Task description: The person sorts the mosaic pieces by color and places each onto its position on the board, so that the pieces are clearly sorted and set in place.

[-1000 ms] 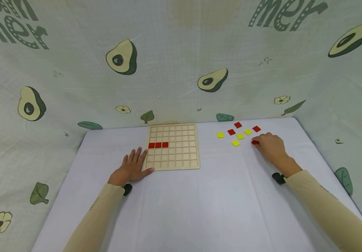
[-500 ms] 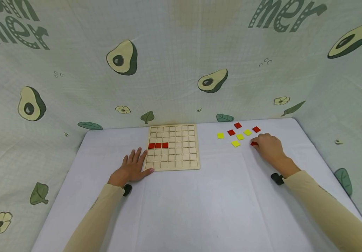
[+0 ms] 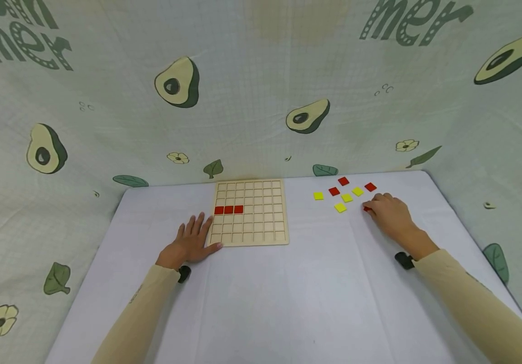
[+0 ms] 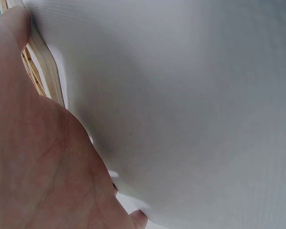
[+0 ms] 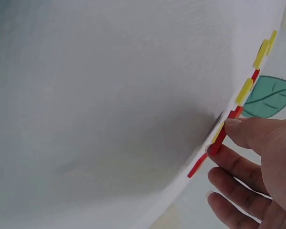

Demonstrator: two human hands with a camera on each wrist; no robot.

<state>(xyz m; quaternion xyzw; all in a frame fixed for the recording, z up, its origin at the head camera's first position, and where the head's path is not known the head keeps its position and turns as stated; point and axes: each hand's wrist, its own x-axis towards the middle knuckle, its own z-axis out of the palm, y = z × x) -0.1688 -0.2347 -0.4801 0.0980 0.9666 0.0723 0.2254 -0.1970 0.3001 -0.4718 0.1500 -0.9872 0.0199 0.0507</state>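
Note:
My left hand (image 3: pixel 190 246) lies flat with spread fingers at the lower left corner of a pale wooden grid board (image 3: pixel 263 238). Its thumb touches the board's near edge, and the left wrist view shows that edge beside the palm. Three red square tiles (image 3: pixel 229 210) sit side by side in one row of the board, starting at its left side. Over on the right, my right hand (image 3: pixel 391 216) pinches another red tile (image 5: pixel 219 141) between thumb and index finger. In the head view the fingers hide most of that tile.
Loose yellow tiles (image 3: pixel 340 207) and red tiles (image 3: pixel 334 191) lie scattered at the back of the white-covered table (image 3: pixel 297 293), left of my right hand and beyond it. A printed cloth (image 3: pixel 242 101) with avocados hangs behind the table and along both sides.
Both hands stay nearly in place. The red tile under my right fingertips shows a little less than before; the other tiles have not moved.

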